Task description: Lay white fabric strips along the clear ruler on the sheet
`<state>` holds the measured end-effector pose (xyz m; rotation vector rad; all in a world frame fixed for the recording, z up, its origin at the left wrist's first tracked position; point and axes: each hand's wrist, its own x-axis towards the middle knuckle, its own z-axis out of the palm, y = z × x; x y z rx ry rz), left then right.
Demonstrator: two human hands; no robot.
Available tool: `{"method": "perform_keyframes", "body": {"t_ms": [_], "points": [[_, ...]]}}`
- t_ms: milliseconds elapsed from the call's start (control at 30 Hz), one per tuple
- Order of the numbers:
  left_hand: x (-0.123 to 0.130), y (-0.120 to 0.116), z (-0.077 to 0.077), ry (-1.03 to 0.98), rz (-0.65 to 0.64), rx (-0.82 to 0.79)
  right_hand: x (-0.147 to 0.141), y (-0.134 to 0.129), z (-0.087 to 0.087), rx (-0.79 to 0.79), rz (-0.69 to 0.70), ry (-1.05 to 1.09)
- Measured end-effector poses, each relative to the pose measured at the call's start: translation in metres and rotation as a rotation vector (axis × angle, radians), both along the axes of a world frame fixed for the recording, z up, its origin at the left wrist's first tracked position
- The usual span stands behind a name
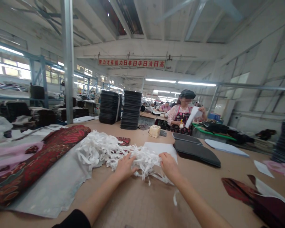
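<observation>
A loose heap of thin white fabric-like strips point(142, 156) lies tangled on the brown table. My left hand point(124, 167) rests at the heap's near side, thumb and fingers apart, touching the strips. On the heap's right end, my right hand point(169, 165) has its fingers stretched and slightly bent over the strips' edge; its fingertips are partly hidden. Beneath and behind the strips is a white sheet point(166, 148). A stray strip point(175, 198) sits nearer me. To the left, a rolled red-brown patterned fabric point(45, 152) lies over a greyish-white sheet point(54, 186).
Dark stacked pieces point(131, 110) stand tall at the back, beside another bound stack point(109, 106). Black flat pieces point(196, 152) and a cream block point(154, 131) lie beyond my hands. Dark red fabric point(273, 205) is at right. A co-worker point(184, 115) holds white material across the table.
</observation>
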<state>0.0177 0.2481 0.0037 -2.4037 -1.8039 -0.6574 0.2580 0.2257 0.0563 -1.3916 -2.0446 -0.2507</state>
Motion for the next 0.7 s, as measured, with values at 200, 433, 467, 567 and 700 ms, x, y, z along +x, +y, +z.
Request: {"method": "perform_keyframes", "body": {"t_ms": [200, 433, 467, 567, 700], "points": [[-0.001, 0.003, -0.003, 0.004, 0.002, -0.039, 0.018, -0.008, -0.008, 0.037, 0.018, 0.231], [-0.012, 0.007, -0.006, 0.025, 0.097, -0.096, 0.116, -0.028, 0.051, 0.244, -0.162, 0.920], [-0.013, 0.007, -0.006, 0.031, 0.101, -0.099, 0.135, -0.034, 0.061, 0.278, -0.183, 1.032], [-0.012, 0.009, -0.007, 0.049, 0.107, -0.104, 0.183, -0.059, 0.082, 0.306, -0.196, 1.284], [-0.011, 0.012, -0.010, 0.073, 0.108, -0.101, 0.224, -0.101, 0.106, 0.425, -0.131, 1.504]]}}
